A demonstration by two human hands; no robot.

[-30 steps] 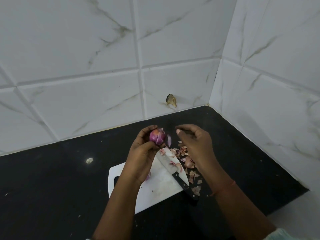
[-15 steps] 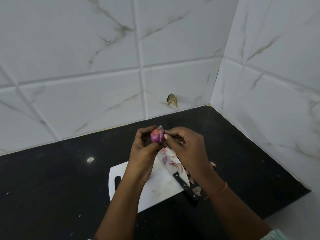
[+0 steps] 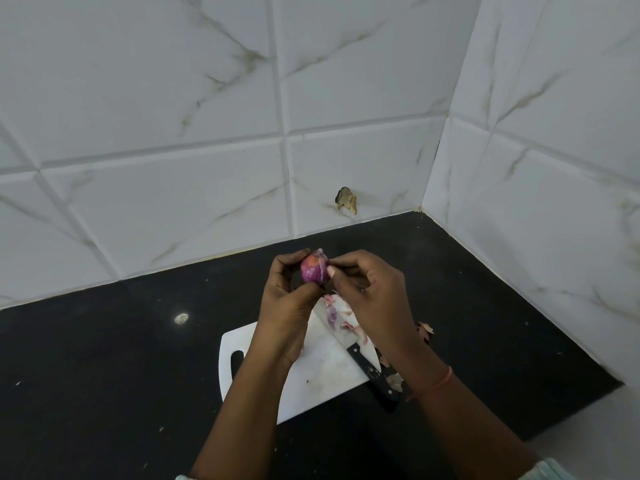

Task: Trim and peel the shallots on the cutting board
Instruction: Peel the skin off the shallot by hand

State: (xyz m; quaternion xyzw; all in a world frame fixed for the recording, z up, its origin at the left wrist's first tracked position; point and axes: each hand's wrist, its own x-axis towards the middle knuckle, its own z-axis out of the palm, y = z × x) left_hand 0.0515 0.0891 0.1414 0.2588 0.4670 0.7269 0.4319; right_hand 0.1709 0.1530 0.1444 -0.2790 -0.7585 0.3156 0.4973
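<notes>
A purple shallot (image 3: 313,271) is held up above the far end of the white cutting board (image 3: 322,372). My left hand (image 3: 287,306) grips it from the left and below. My right hand (image 3: 370,289) pinches a thin flap of skin at the shallot's right side with thumb and forefinger. A knife (image 3: 360,348) with a black handle lies on the board's right side, its blade dotted with bits of peel. Any other shallots are hidden behind my hands.
The board lies on a black counter (image 3: 104,358) in a corner of white marbled tiles. Loose peel (image 3: 425,330) lies on the counter right of the knife. A chipped spot (image 3: 346,199) marks the back wall. The counter's front right edge is near my right forearm.
My right hand came back from over the peel pile to the shallot and now pinches its skin. The shallot turned a little in my left hand.
</notes>
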